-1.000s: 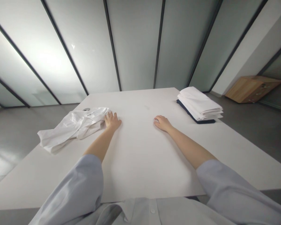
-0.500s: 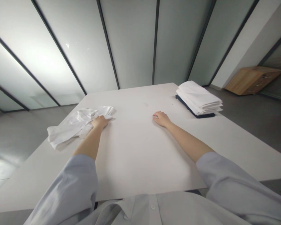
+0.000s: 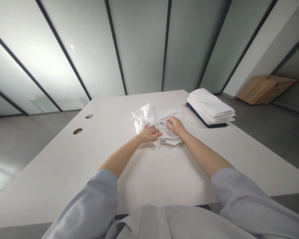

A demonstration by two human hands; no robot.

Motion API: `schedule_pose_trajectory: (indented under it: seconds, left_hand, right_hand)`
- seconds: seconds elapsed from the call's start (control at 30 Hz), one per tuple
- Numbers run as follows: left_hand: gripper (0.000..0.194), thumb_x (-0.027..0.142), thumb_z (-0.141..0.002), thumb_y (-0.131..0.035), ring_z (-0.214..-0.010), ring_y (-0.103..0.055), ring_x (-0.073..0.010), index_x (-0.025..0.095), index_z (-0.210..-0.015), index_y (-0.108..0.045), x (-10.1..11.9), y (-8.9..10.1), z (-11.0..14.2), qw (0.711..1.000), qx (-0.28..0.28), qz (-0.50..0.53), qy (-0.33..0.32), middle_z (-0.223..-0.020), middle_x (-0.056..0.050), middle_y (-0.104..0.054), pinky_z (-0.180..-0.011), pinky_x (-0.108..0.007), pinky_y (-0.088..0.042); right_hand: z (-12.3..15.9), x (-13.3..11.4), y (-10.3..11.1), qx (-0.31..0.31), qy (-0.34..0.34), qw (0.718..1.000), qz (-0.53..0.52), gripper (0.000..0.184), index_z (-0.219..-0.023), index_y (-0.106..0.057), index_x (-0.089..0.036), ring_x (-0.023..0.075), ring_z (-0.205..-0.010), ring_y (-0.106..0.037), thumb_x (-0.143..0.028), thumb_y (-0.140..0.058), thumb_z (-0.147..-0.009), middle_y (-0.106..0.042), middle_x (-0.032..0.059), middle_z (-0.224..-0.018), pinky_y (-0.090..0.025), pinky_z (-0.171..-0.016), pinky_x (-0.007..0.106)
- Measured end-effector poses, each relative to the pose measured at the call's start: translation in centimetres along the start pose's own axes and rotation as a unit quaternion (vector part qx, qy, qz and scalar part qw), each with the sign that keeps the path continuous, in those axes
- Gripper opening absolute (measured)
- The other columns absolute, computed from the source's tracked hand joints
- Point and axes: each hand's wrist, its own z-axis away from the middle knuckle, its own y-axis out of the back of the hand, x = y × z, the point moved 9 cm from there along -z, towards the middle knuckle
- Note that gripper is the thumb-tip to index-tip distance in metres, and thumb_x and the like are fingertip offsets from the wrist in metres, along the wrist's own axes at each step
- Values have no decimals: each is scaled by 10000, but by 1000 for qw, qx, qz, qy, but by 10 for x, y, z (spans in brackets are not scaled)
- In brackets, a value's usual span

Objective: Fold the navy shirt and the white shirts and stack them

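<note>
A crumpled white garment [image 3: 146, 114], partly shiny, lies in loose folds at the middle of the table. My left hand [image 3: 149, 133] rests on its near left part with fingers stretched out. On the garment's right side, my right hand [image 3: 175, 126] has its fingers bent together in a pinch on the fabric. Which part of the garment is between those fingertips is too small to make out.
The white table [image 3: 84, 179] has two round holes, a nearer hole [image 3: 77, 131] and a farther hole [image 3: 89, 116], at its left. A stack of folded white cloth [image 3: 210, 104] sits on dark fabric [image 3: 216, 125] at right. Beyond stands a wooden cabinet [image 3: 261, 89].
My left hand has brought the white garment from the table's left side to the middle and now lies spread on it. My right hand has closed on the fabric. The holes are uncovered.
</note>
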Motion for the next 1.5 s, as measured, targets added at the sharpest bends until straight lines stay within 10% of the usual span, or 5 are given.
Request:
schedule_pose_trajectory:
  seconds: [0.27,0.47,0.8,1.17,1.5]
  left_hand:
    - [390,254,-828,-565,-1428,-280,-283,330,-1200,-653,-80,42,31,964,66,-180,186,-1451,-19,-482,-1184,-512,-127]
    - [413,200,-907,-375,-1187,-544,-233,242,-1253,-595,-114,100,74,882,254,-136,372,-1278,-84,-616,-979,-369,-421]
    - [692,724,-773,-508,-1187,-547,-298,193,-1204,-613,-89,45,58,940,25,-134,313,-1279,-133,-613,-1006,-401,-391]
    - [504,403,-851,-558,-1369,-345,-316,207,-1314,-520,-115,91,103,869,237,-204,384,-1430,-140,-469,-1123,-473,-261]
    - [419,441,-928,-378,-1220,-526,-289,212,-1181,-623,-80,38,65,935,84,-149,311,-1286,-114,-604,-1010,-438,-414]
  right_hand:
    - [8,-26,-21,-148,-12,975,168,445,-1139,-654,-176,279,-1062,-608,-515,-448,-937,-670,151,-1183,-431,-852,324]
    - [18,-69,-32,-168,116,979,6,434,-935,-699,-183,201,-793,-635,-548,-466,-920,-721,57,-862,-408,-697,257]
    - [6,-11,-41,-142,27,986,84,419,-1242,-611,-166,235,-1247,-507,-401,-408,-960,-556,123,-1376,-372,-1018,323]
    - [8,12,-30,-163,-82,961,207,497,-1333,-544,-201,300,-1304,-434,-468,-384,-945,-477,140,-1442,-348,-1028,452]
    - [7,-13,-22,-104,-10,975,196,329,-1125,-655,-173,267,-1094,-539,-367,-486,-921,-618,140,-1159,-401,-922,352]
